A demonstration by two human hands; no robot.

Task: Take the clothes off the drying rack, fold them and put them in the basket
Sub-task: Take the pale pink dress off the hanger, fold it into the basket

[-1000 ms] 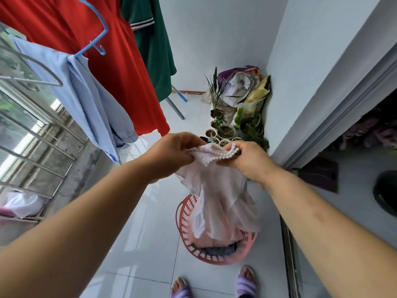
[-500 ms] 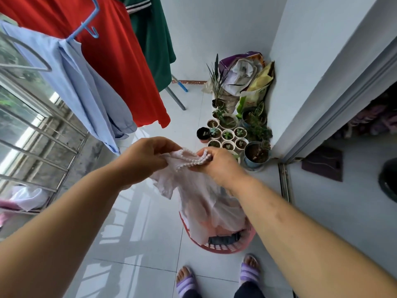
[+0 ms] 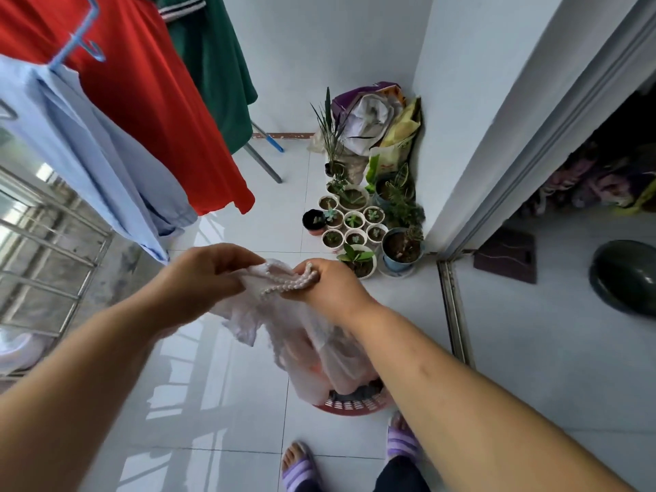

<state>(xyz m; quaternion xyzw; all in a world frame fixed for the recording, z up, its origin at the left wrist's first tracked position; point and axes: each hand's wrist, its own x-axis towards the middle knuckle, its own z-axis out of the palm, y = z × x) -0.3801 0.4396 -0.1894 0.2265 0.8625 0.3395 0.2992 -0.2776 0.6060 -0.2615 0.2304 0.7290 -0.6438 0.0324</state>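
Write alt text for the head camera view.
Left hand and right hand pinch the bead-trimmed edge of a pale pink garment hanging over a red laundry basket. Red, green and blue clothes hang upper left. Potted plants stand behind.

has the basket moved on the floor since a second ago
No. The basket sits just right of the same floor tile joint as before; only the view has shifted.

pale, perhaps beaded garment (image 3: 269,317) in hands (image 3: 209,275) (image 3: 330,289)

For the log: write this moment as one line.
left hand: grips pale garment; right hand: grips its beaded edge; pale garment: hangs over basket
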